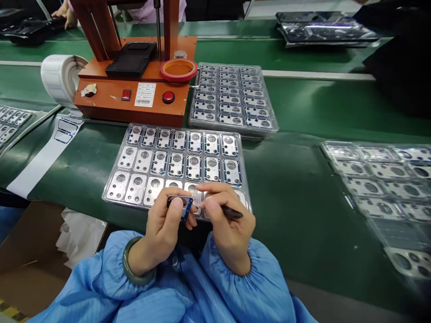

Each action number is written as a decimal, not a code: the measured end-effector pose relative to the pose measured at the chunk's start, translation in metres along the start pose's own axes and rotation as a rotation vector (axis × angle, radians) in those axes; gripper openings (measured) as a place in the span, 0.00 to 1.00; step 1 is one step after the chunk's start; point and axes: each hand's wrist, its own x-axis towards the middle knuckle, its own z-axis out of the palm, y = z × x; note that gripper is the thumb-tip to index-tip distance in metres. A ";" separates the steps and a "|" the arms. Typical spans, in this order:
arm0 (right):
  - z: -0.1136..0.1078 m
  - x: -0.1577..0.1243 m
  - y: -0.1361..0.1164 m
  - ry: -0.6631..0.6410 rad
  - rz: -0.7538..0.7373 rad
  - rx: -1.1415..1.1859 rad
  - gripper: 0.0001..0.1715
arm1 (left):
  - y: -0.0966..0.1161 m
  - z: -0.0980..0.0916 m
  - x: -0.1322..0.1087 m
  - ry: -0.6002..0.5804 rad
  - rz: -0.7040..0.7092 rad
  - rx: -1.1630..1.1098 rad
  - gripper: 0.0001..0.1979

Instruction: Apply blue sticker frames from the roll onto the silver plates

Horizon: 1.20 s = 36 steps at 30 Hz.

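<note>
Between thumb and fingers, my left hand [166, 224] grips a small plate with a blue edge [185, 207], tilted up. Close on its right, my right hand [230, 222] is closed around a dark, slim tool [232, 212], whose tip I cannot make out. Both hands are over the near edge of a clear tray [109, 194] holding rows of silver plates. Blue frames border the plates in the far row and the right part of the middle row; several at the near left look plain silver. My hands hide part of the near row.
An orange press [131, 101] stands behind the tray, with red tape [179, 70] on it. Left are a white roll [60, 80] and its strip [43, 157]. Another stack of trays [232, 96] lies behind, more trays [380, 179] at right. A person's hand [66, 14] shows at far left.
</note>
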 end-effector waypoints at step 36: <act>0.011 -0.002 -0.004 -0.050 0.102 0.006 0.14 | 0.002 0.003 -0.003 0.060 0.129 0.059 0.08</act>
